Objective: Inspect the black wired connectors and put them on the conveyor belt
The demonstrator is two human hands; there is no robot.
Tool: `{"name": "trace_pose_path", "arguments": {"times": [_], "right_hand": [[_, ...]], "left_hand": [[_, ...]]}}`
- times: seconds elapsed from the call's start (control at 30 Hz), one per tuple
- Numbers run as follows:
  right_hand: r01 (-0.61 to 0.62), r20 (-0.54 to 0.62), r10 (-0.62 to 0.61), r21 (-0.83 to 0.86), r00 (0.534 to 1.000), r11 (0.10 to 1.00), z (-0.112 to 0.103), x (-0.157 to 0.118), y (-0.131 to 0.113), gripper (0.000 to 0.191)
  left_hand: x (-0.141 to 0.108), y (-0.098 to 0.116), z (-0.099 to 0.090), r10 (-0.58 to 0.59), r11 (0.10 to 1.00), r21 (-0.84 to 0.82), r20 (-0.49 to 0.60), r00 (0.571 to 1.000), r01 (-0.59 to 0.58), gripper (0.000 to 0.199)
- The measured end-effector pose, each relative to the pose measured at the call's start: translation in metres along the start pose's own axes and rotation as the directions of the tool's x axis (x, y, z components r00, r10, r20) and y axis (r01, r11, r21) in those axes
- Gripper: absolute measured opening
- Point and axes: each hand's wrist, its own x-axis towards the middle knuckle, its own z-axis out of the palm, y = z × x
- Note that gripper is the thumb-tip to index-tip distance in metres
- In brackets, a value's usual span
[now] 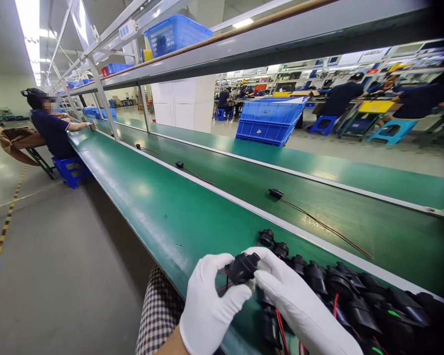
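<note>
black ridged cylindrical part (241,268), tilted, between hands (240,276)

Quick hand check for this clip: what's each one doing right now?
Left hand: closed on the black part, fingers at its near side.
Right hand: closed on the same part from the other side.

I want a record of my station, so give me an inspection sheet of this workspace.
Surface: green bench, a few small marks.
Job's things: one black part in hand; a pile of black parts at right; three wired parts spaced along the middle strip.
Clutter: nothing seen besides the pile; far right too dark to judge.
Hands: left and right, white-gloved, both on the held part.
Cables: red wires among the pile.
Surroundings: seated co-worker far left; blue crates beyond the bench.
</note>
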Motion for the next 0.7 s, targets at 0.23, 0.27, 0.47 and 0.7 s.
{"name": "trace_pose_path", "arguments": {"times": [0.23,0.27,0.47,0.7], "right_hand": [[0.000,0.133,-0.024,0.175,0.991,0.985,0.006,-0.001,-0.011,0.040],[-0.004,0.141,-0.022,0.183,0.990,0.983,0.006,-0.001,-0.009,0.036],[0.060,0.020,-0.059,-0.013,0.998,0.998,0.000,0.004,0.020,0.035],[0.068,0.266,-0.041,-0.094,0.963,0.993,0.002,0.003,0.006,0.037]], "left_hand": [[0.006,-0.003,0.008,-0.257,0.507,-0.749,0.342,0.904,0.427,0.049],[0.006,-0.007,0.012,-0.285,0.378,-0.795,0.387,0.877,0.473,0.052],[0.002,-0.015,0.019,-0.163,-0.051,-0.749,0.659,0.734,0.661,0.052],[0.002,-0.013,0.020,-0.045,-0.027,-0.582,0.813,0.580,0.813,0.051]]}}
